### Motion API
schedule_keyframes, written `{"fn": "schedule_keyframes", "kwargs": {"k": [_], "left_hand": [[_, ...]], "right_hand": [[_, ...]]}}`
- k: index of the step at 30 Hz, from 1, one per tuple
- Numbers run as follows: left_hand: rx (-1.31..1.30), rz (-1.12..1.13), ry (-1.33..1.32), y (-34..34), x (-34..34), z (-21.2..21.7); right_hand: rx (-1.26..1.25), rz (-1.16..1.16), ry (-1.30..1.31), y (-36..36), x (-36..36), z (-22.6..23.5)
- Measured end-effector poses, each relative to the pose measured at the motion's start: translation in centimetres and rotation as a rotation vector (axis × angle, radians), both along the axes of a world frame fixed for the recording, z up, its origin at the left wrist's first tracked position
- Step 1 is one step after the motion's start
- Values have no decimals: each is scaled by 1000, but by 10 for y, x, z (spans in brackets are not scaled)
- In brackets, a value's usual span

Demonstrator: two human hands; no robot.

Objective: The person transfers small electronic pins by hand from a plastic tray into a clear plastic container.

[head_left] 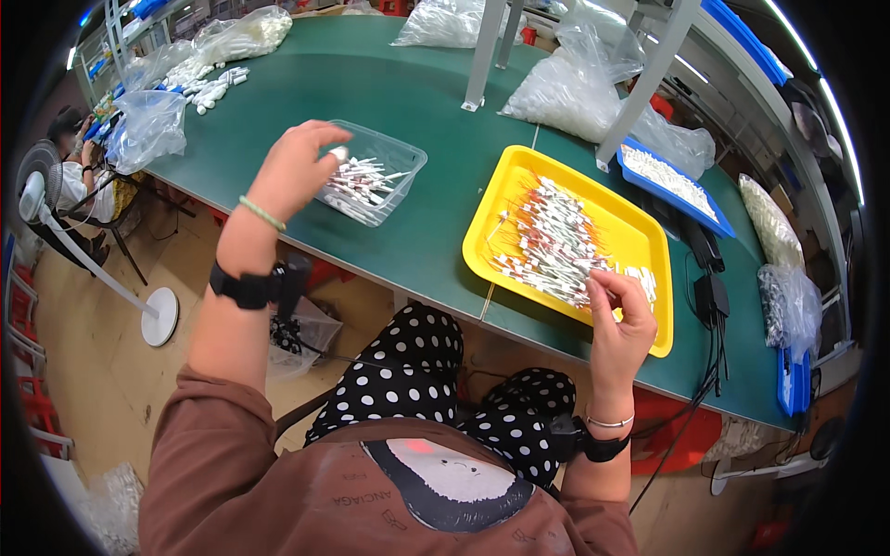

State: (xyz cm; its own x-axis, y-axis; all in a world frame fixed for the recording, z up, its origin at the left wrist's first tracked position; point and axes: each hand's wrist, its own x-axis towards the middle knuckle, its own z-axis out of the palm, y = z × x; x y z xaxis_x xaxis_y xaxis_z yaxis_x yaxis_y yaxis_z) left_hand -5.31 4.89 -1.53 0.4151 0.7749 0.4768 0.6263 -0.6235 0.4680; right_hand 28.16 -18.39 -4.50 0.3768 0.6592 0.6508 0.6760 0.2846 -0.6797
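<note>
My left hand point(298, 169) hovers above the left side of a clear plastic box point(400, 190), fingers stretched out and thumb apart. A small white piece or cover shows at its thumb tip; I cannot tell which. Inside the box lies a loose pile of thin white sticks point(363, 183) with some dark reddish parts. Over the near right part of a yellow tray point(480, 243), my right hand point(623, 324) has its thumb and forefinger pinched together. Whatever they hold is too small to make out. Rows of small white-ended pieces with orange wires point(556, 232) fill the tray's middle.
A blue tray of white parts point(669, 181) sits beyond the yellow one, beside black adapters and cables point(712, 296). Metal posts point(484, 56) stand on the green table point(306, 83). Plastic bags point(565, 93) lie at the back. Another person point(79, 176) sits far left near a fan point(39, 176).
</note>
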Motion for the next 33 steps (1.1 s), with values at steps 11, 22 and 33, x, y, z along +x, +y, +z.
{"fn": "schedule_keyframes", "kwargs": {"k": [11,22,33], "left_hand": [[-789,-769,-377,-121,121,-24],[-1068,-800,-803,-138,128,-42],[-785,-601,-735,-122,122,-42]], "right_hand": [[-59,152,-132,-17,-30,0],[-12,160,-66,-22,-25,-6],[-633,-170,-581,-18,113,12]]}}
